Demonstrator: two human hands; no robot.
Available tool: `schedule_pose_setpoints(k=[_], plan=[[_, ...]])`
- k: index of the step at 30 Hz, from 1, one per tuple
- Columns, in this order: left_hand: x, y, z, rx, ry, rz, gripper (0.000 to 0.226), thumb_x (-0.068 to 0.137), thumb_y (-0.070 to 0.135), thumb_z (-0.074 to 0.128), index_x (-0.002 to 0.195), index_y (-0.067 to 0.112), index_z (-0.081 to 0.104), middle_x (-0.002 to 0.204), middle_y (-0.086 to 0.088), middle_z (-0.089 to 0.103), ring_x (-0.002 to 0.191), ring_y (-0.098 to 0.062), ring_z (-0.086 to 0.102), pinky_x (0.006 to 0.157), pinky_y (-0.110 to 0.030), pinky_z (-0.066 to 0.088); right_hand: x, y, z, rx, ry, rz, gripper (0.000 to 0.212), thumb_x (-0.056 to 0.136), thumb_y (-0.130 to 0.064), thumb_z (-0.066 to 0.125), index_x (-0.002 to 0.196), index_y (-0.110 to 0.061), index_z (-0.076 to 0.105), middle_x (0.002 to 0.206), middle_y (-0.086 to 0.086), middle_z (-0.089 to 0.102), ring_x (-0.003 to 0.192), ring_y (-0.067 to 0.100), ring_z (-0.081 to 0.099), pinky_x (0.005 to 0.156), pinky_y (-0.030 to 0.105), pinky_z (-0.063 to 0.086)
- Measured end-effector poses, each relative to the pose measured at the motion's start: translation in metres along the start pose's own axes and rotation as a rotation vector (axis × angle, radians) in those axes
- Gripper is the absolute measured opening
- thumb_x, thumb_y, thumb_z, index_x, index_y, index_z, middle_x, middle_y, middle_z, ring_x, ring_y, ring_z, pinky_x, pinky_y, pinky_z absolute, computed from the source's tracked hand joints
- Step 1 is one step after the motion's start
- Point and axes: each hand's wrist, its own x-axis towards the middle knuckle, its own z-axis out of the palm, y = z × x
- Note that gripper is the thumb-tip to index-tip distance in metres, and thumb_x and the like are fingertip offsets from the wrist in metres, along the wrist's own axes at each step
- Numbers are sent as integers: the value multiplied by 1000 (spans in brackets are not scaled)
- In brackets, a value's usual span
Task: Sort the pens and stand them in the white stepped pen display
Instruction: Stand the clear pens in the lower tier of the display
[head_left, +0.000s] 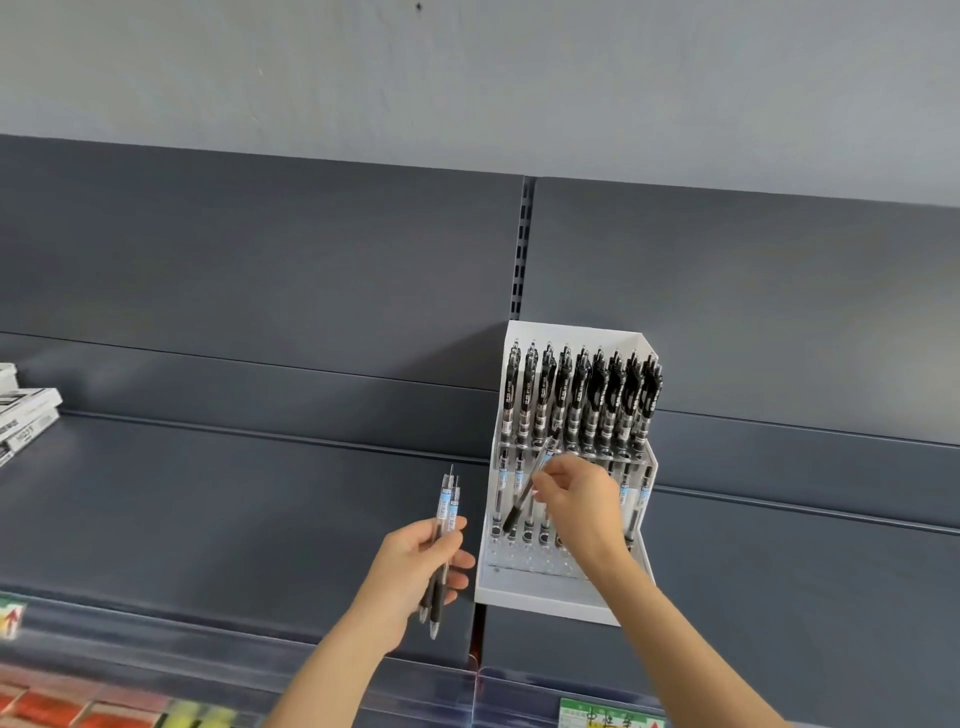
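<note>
I've filled the back tier of the white stepped plastic display (550, 597); the middle one seems half-filled. My right hand (576, 499) pinches one clear black-gripped pen (519, 506), and my left hand (410, 566) grips two spare pens (448, 499).

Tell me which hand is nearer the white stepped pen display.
Right. The right hand is at the white stepped pen display, over its lower rows, pinching a tilted pen. The left hand is off to its left, gripping two pens.

right hand (576, 499): pinches tilted pen (524, 498) over white display (550, 596) | left hand (415, 569): grips two pens (445, 525)
</note>
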Motion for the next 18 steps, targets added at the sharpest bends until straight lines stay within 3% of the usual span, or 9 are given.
schedule_pose_setpoints(k=[4,8,14,18], plan=[[0,-1,-2,41,-42,19,20,96,10,46,106,23,58,78,-9,68,58,-14,50,57,-27,46,2,1,13,-96,1,-33,15,93,-14,52,88,-5,64,79,4,65,71,19,61,69,31,52],[0,-3,-5,77,-64,17,23,94,0,45,103,17,58,88,-8,71,61,-13,52,61,-26,48,3,4,30,-187,-65,-52,17,94,-13,49,88,-3,61,82,10,67,68,21,58,66,32,50],[2,-5,-12,96,-37,28,10,92,4,50,101,6,54,95,-5,73,67,-14,57,66,-28,51,5,9,47,-311,-139,-14,19,92,-12,47,88,1,60,75,10,60,70,25,56,66,33,49],[3,-4,-16,66,-10,34,9,91,3,53,99,3,55,93,-7,73,71,-16,60,69,-28,51,7,8,49,-329,-140,-7,20,92,-11,47,89,2,62,81,15,67,73,29,61,68,33,50]])
